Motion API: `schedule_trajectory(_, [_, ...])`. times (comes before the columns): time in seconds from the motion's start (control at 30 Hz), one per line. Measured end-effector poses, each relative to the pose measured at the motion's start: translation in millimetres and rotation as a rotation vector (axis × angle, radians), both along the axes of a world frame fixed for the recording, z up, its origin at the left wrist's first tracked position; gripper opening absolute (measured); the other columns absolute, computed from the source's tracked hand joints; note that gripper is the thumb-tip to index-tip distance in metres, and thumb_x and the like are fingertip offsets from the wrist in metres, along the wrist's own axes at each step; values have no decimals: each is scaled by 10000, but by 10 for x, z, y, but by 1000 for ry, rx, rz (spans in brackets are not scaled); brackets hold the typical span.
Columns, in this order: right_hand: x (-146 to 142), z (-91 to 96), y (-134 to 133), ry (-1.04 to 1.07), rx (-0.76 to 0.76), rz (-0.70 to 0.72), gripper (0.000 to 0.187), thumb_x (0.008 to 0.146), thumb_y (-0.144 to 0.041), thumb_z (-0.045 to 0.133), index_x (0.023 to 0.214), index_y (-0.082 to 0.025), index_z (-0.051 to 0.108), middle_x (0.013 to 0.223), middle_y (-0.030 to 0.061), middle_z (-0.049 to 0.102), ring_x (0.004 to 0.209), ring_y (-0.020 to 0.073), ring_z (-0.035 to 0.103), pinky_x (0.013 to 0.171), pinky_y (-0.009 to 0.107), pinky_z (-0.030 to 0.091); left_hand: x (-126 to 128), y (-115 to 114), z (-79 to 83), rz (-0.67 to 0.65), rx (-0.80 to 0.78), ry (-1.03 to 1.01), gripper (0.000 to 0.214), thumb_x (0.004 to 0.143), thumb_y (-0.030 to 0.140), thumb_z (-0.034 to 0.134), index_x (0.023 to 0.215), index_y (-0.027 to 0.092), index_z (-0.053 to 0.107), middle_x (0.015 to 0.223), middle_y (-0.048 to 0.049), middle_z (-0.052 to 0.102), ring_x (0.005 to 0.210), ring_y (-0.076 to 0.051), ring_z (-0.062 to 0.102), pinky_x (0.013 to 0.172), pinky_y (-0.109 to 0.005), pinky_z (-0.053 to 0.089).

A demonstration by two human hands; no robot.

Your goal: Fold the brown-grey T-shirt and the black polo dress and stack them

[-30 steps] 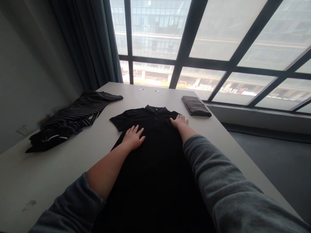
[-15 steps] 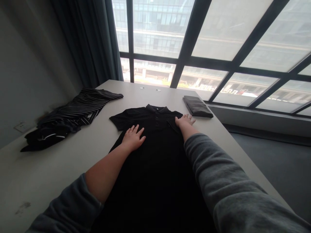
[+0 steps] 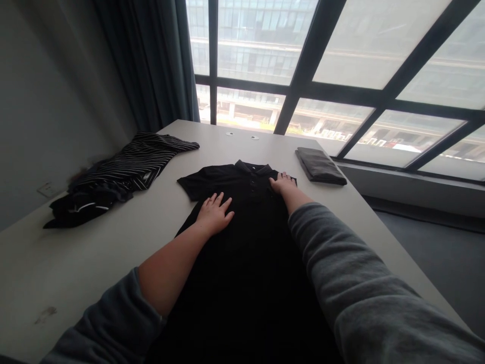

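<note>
A black short-sleeved polo shirt (image 3: 250,242) lies spread on the table, front up, its collar toward the window. My left hand (image 3: 214,215) rests flat on the left side of its chest, fingers spread. On the shirt's right shoulder, near the sleeve, lies my right hand (image 3: 283,184), palm down with its fingers stretched out. The right sleeve is largely covered by that hand and forearm. Neither hand grips the cloth. The shirt's lower part runs down into dark shadow between my forearms.
The white table (image 3: 113,268) carries a loose heap with a black-and-white striped garment (image 3: 146,156) on the left and a folded dark grey garment (image 3: 321,166) on the right. Beyond the far edge are a large window (image 3: 257,40) and a dark curtain (image 3: 151,60).
My right hand has shifted inward from the sleeve edge onto the shirt's shoulder. The left hand stays in place on the shirt. The whole view has swung slightly.
</note>
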State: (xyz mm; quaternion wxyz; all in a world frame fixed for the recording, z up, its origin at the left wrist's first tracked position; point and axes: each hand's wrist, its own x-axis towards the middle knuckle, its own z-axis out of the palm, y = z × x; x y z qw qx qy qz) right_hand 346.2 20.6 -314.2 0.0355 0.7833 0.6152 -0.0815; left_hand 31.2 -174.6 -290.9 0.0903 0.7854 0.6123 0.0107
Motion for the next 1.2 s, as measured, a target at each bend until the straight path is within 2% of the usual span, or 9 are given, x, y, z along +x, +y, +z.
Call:
schedule_trajectory(0.17, [-102, 66, 21, -8, 5, 4, 819, 1076, -558, 213, 1718, -53, 148, 1770, 177, 30, 1652, 357, 61, 1319, 607, 45, 4, -5, 2, 1, 6, -5, 680, 1070, 576, 397, 1678, 274, 366, 1775, -107, 213, 1641, -339, 189, 1325, -491, 183])
schedule_trajectory(0.37, [-297, -6, -32, 34, 15, 209, 808, 1075, -592, 197, 1727, -117, 164, 1783, 99, 49, 1660, 255, 68, 1347, 462, 90, 8, -9, -2, 0, 0, -6, 688, 1069, 585, 381, 1681, 273, 356, 1778, -97, 207, 1646, -331, 170, 1329, -484, 167])
schedule_trajectory(0.53, [-297, -68, -58, 41, 35, 172, 845, 1070, -609, 179, 1725, -78, 127, 1779, 136, 21, 1658, 296, 62, 1342, 504, 89, 24, -20, 15, 8, -19, 5, 692, 1068, 590, 358, 1687, 282, 339, 1784, -82, 187, 1650, -323, 157, 1331, -482, 154])
schedule_trajectory(0.6, [-297, -64, -65, 47, 43, 168, 857, 1065, -633, 184, 1724, -87, 142, 1779, 138, 39, 1657, 293, 74, 1342, 500, 97, 13, 41, 53, 18, -53, 14, 713, 1054, 617, 367, 1688, 295, 332, 1782, -85, 196, 1638, -329, 205, 1315, -490, 208])
schedule_trajectory(0.7, [-309, -50, -82, 60, 57, 172, 867, 1063, -650, 180, 1724, -90, 152, 1779, 137, 49, 1657, 283, 75, 1342, 491, 97, -99, 277, 122, 127, 15, 16, 729, 1033, 637, 364, 1681, 303, 345, 1782, -95, 197, 1596, -355, 308, 1254, -523, 323])
schedule_trajectory(0.8, [-320, -45, -101, 75, 72, 174, 871, 1063, -654, 176, 1723, -87, 157, 1778, 138, 48, 1657, 285, 76, 1341, 492, 94, -368, 622, 136, 347, 120, -5, 732, 1031, 613, 318, 1665, 254, 382, 1780, -106, 206, 1618, -370, 235, 1264, -556, 283])
schedule_trajectory(0.9, [-324, -55, -108, 94, 80, 174, 869, 1064, -658, 184, 1722, -89, 175, 1777, 138, 57, 1657, 288, 82, 1339, 492, 93, -708, 907, 80, 527, 55, -23, 710, 1023, 569, 308, 1628, 223, 443, 1725, -167, 338, 1590, -414, 292, 1225, -631, 310])
schedule_trajectory(1.07, [-321, -88, -92, 113, 96, 183, 877, 1064, -675, 191, 1721, -95, 184, 1776, 144, 62, 1657, 293, 72, 1338, 492, 83, -1015, 1098, 14, 677, 104, -7, 759, 1004, 503, 350, 1635, 81, 369, 1673, -311, 344, 1555, -480, 326, 1167, -685, 352])
schedule_trajectory(1.2, [-327, -98, -90, 124, 122, 188, 870, 1065, -670, 193, 1720, -97, 196, 1775, 141, 80, 1655, 294, 83, 1336, 492, 84, -1011, 1215, 114, 721, 120, -57, 782, 938, 439, 540, 1584, 26, 387, 1529, -340, 521, 1420, -470, 504, 1091, -622, 456])
